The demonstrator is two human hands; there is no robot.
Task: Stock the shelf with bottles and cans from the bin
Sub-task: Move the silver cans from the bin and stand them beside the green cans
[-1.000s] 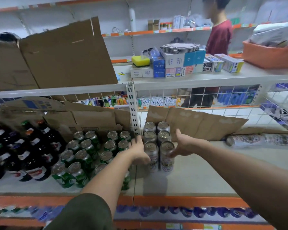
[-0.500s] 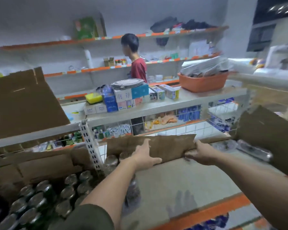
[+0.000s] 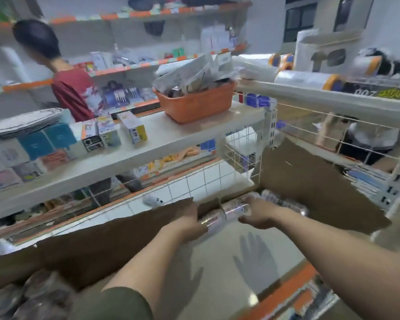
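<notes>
1. Clearly, in the head view, both hands reach to the far side of the shelf [image 3: 217, 262], where silver cans [image 3: 229, 211] lie on their sides in a row against the brown cardboard [image 3: 310, 192].
2. Left hand [image 3: 189, 224]: its fingers curl against the near-left end of the row, touching the nearest can; motion blur hides whether the grip is fully closed.
3. Right hand [image 3: 256, 214]: it cups over a can a little farther right, fingers bent round the barrel, so it seems to be closing on it, though I cannot tell how firmly.
4. Handling, as a judgement: thin metal cylinders, smooth and glossy, likely full and so fairly heavy. Lying down they will roll, and the sides could dent if squeezed hard. Taking each round the middle of the barrel looks safest.
5. Materials: the shelf board is pale, hard and flat with an orange front strip [image 3: 284, 289]. The cardboard is matte, stiff and torn at its edges. A white wire grid [image 3: 240, 148] backs the bay.
6. More can tops [image 3: 21, 301] show dimly at the near left.
</notes>
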